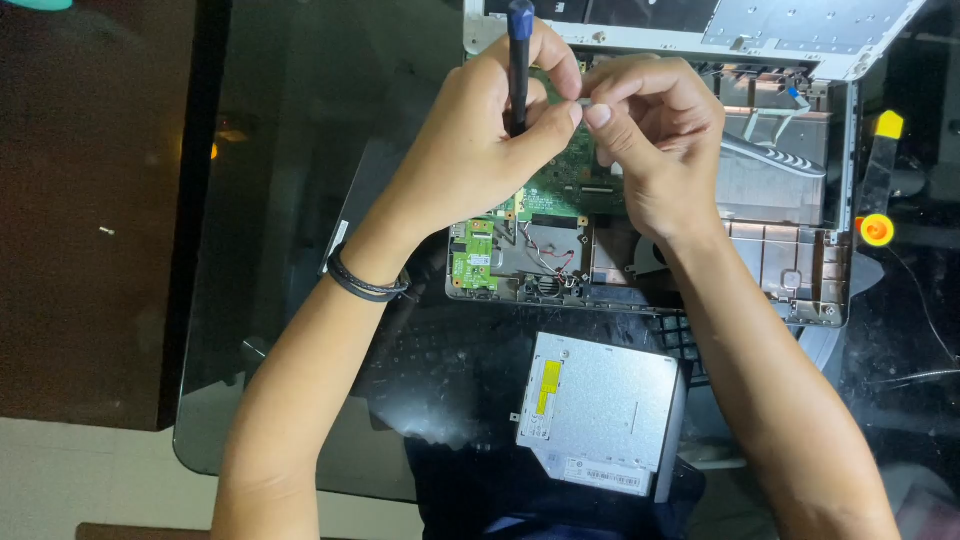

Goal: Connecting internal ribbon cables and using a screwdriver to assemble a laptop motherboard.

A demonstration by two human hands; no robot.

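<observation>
Upper centre of the frame: the left hand [480,130] is wrapped around a screwdriver with a blue-and-black handle [519,60], held upright. The right hand [655,130] pinches something small and pale at its fingertips, possibly a screw, too tiny to tell. Both hover over the opened grey laptop base with its green circuit board [560,185]. Lower centre, a silver flat optical drive [600,410] lies on the dark glass worktop [280,200].
</observation>
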